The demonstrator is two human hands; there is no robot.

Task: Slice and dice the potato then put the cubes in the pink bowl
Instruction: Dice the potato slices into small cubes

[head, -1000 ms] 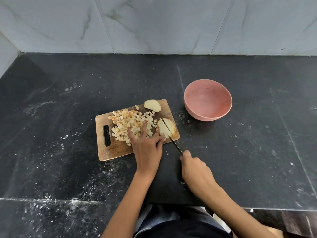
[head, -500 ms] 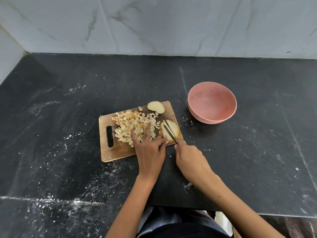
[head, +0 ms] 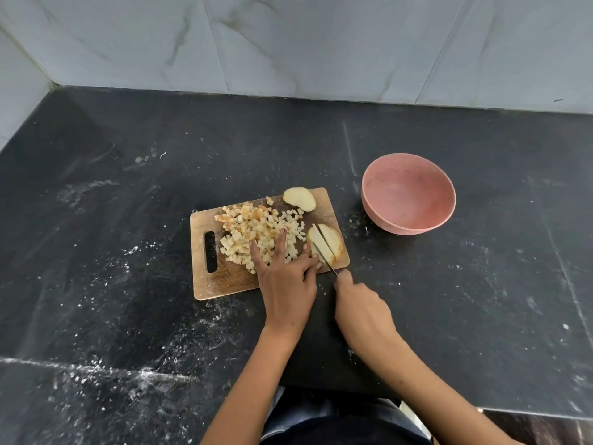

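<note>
A wooden board [head: 224,281] lies on the black counter [head: 128,187], its slot handle to the left. A heap of cubes [head: 256,229] covers the board's middle. At the far edge of the board sits a potato end piece [head: 299,198], cut face up, apart from the heap. Near the board's right corner lies a potato slice [head: 324,241], flat on the wood and already split by a lengthwise cut into strips that stay side by side.

The left hand [head: 287,284] rests on the board with its fingers straight and spread: two reach into the near edge of the cubes, and the ones nearest the knife press on the left end of the slice. It grasps nothing; it only presses down.

The right hand [head: 362,311] is off the board, just past its near right corner, fingers curled round the handle of a knife [head: 327,263]. The handle is hidden inside the fist. The thin blade runs up and left from the hand and lies in the slice, beside the left fingertips.

The bowl [head: 409,194] stands upright on the counter to the right of the board, apart from it, with no cubes in it. White specks are scattered over the counter around the board. A pale marbled wall [head: 288,43] rises behind.
</note>
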